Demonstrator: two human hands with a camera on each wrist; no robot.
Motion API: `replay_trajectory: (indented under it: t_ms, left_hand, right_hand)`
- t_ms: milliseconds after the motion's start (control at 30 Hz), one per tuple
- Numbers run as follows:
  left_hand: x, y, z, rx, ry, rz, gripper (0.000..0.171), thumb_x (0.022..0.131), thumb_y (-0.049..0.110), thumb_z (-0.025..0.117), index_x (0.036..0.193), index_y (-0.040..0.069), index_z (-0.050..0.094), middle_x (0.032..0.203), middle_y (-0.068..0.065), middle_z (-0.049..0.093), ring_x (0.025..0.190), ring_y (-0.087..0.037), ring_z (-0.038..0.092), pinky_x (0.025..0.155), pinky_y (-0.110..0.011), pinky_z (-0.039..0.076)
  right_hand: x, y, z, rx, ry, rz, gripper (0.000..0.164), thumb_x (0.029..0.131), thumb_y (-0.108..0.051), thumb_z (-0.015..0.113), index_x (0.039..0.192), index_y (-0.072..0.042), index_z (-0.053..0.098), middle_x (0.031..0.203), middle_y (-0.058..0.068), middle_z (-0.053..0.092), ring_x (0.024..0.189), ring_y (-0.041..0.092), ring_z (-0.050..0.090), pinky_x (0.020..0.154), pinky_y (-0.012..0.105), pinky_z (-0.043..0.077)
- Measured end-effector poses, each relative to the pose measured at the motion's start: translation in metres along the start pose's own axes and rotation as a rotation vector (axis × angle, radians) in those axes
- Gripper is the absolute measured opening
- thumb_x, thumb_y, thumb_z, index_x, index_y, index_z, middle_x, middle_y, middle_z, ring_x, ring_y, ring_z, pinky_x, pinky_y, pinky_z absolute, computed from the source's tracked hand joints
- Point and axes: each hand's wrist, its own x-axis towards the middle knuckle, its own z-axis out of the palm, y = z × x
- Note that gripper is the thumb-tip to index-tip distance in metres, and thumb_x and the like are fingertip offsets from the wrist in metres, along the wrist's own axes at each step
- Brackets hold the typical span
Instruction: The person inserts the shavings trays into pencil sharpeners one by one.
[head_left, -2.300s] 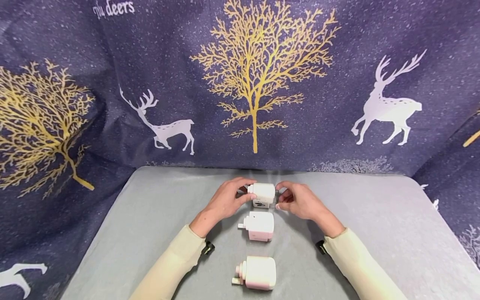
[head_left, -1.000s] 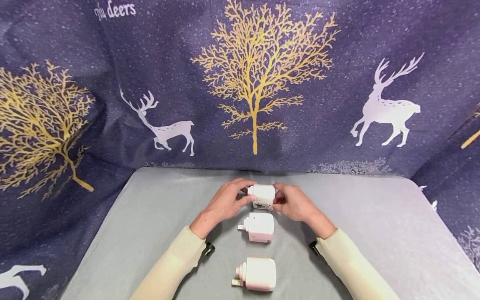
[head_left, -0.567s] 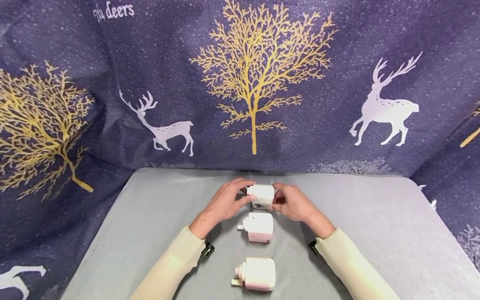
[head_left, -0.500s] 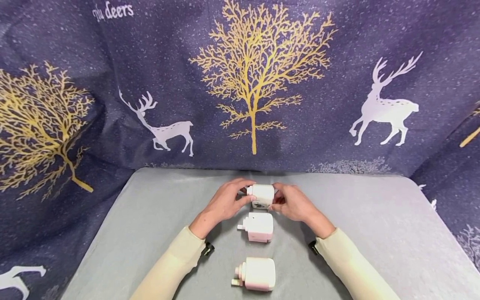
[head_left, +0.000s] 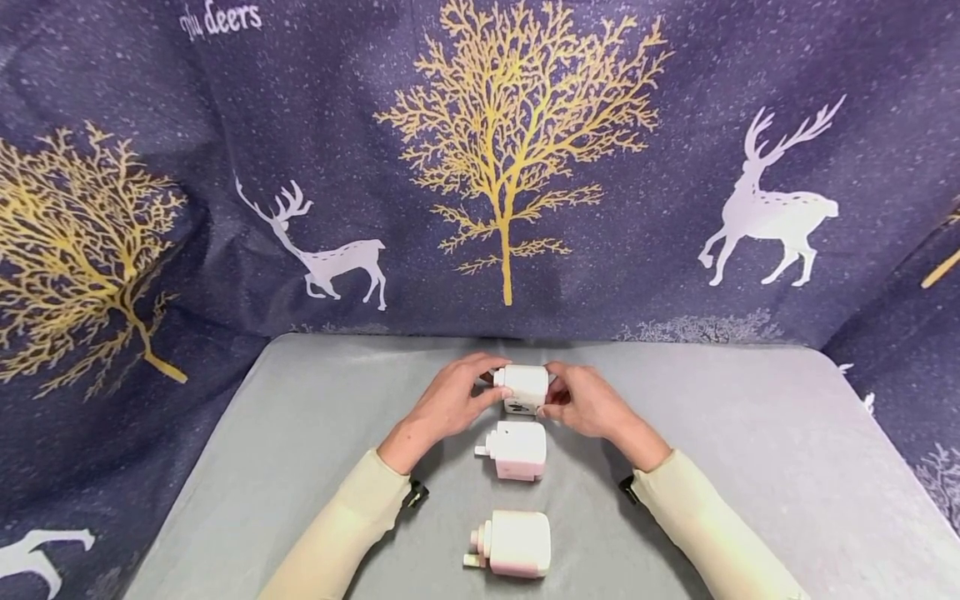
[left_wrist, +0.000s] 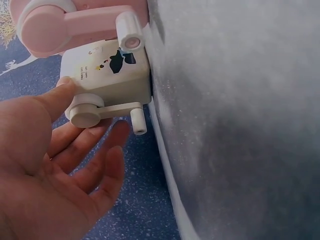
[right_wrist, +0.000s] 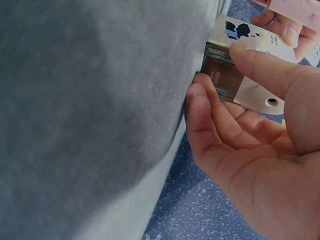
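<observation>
A white crank pencil sharpener [head_left: 525, 383] with a dark printed picture on its side stands at the far end of the table, between both hands. My left hand [head_left: 452, 400] holds its crank end, thumb on the printed side and other fingers behind. The crank [left_wrist: 117, 111] points along the body in the left wrist view. At the opposite end my right hand [head_left: 587, 402] grips the sharpener, thumb at the printed side's edge and fingertips by the see-through shavings drawer [right_wrist: 220, 75]. The drawer sits within the body, below the pencil hole [right_wrist: 271, 102].
A pink-white crank sharpener [head_left: 521, 451] stands just nearer than the held one, and another pale pink sharpener [head_left: 519, 544] nearer still, cranks to the left. The grey table [head_left: 300, 467] ends at a dark blue cloth [head_left: 600, 275] with deer and trees.
Since the oldest frame my right hand has moved left against the sharpener, and the see-through drawer that stuck out at its right end has gone in. Over the last second the hands barely move.
</observation>
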Motion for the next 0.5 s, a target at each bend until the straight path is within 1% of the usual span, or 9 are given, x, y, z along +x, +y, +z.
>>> replay_trajectory:
  t_ms: [133,300,333,400,500]
  left_hand:
    - [0.0008,0.001,-0.0013,0.013,-0.009,-0.003,0.053,0.094,0.046,0.059,0.139,0.019,0.055,0.126,0.009,0.056,0.103,-0.009,0.056,0.087,-0.034,0.05]
    - [0.0029,0.0021,-0.0025,0.042,-0.021,0.0,0.051,0.095,0.045,0.058,0.139,0.018,0.054,0.129,0.008,0.055,0.106,-0.008,0.054,0.089,-0.034,0.049]
    - [0.0031,0.0022,-0.0027,0.042,-0.024,0.0,0.051,0.096,0.046,0.058,0.139,0.018,0.054,0.13,0.008,0.055,0.106,-0.008,0.054,0.089,-0.034,0.049]
    - [0.0029,0.0024,-0.0032,0.044,-0.029,0.001,0.054,0.096,0.047,0.057,0.14,0.018,0.052,0.133,0.006,0.053,0.108,-0.009,0.054,0.091,-0.035,0.049]
    - [0.0003,0.0023,-0.0058,0.038,-0.017,-0.009,0.057,0.095,0.051,0.055,0.142,0.02,0.05,0.135,0.005,0.053,0.11,-0.011,0.055,0.091,-0.036,0.048]
  right_hand:
    - [0.0,0.0001,-0.0001,-0.008,0.006,0.001,0.039,0.074,-0.011,0.082,0.106,-0.007,0.061,0.081,-0.003,0.069,0.07,0.008,0.062,0.069,0.032,0.054]
    - [-0.0006,0.0005,0.0001,-0.025,0.021,-0.022,0.038,0.074,-0.011,0.082,0.104,-0.008,0.059,0.079,-0.003,0.069,0.068,0.008,0.062,0.068,0.032,0.054]
    - [-0.0009,0.0003,-0.0001,-0.025,0.02,-0.025,0.039,0.073,-0.011,0.082,0.105,-0.007,0.059,0.079,-0.003,0.069,0.068,0.008,0.062,0.068,0.031,0.054]
    - [-0.0023,0.0004,-0.001,0.001,0.012,-0.028,0.045,0.074,-0.01,0.081,0.112,-0.001,0.058,0.081,0.0,0.07,0.07,0.009,0.063,0.068,0.031,0.055]
    - [-0.0056,0.0012,-0.0046,0.052,-0.002,-0.003,0.054,0.076,-0.009,0.079,0.121,0.006,0.055,0.085,0.003,0.07,0.073,0.01,0.064,0.07,0.029,0.055]
